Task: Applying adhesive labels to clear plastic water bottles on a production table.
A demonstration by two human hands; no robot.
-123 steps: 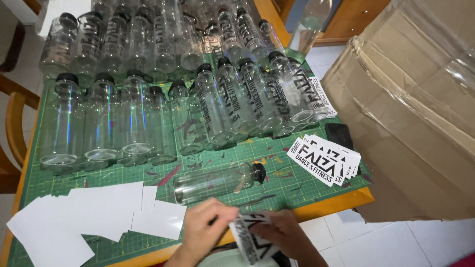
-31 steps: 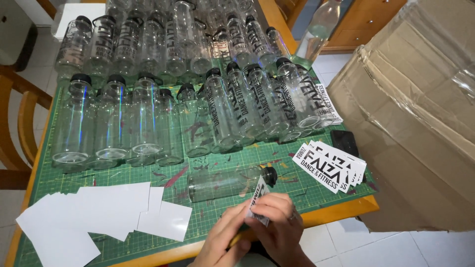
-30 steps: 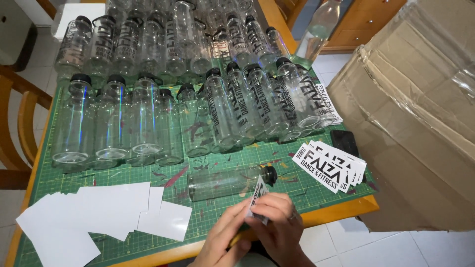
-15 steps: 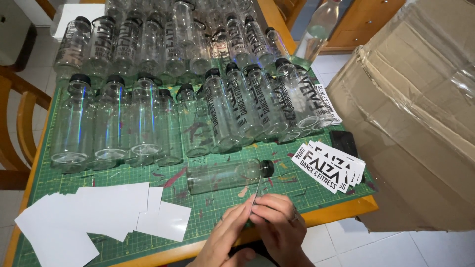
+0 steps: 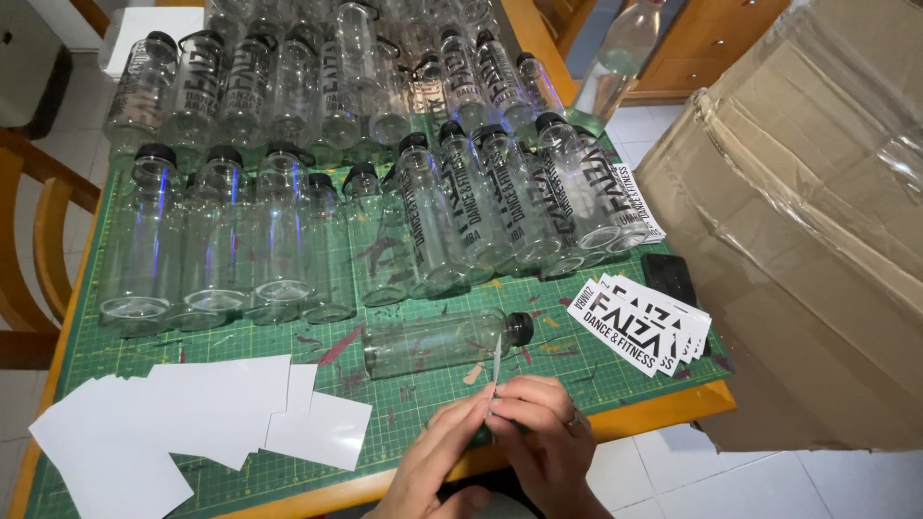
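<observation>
My left hand and my right hand meet at the table's front edge and pinch one sticker sheet between their fingertips; I see it edge-on, standing upright. Just beyond it a clear plastic bottle with a black cap lies on its side on the green cutting mat. A fanned stack of black-and-white lettered stickers lies to the right of the bottle.
Several upright clear bottles with black caps fill the back of the mat, some bearing black lettering. Blank white backing sheets lie at the front left. A big cardboard box stands right of the table, a wooden chair at the left.
The sticker has turned from showing its printed face to standing edge-on between my fingertips. My hands have shifted a little right and closer together. The lying bottle has not moved.
</observation>
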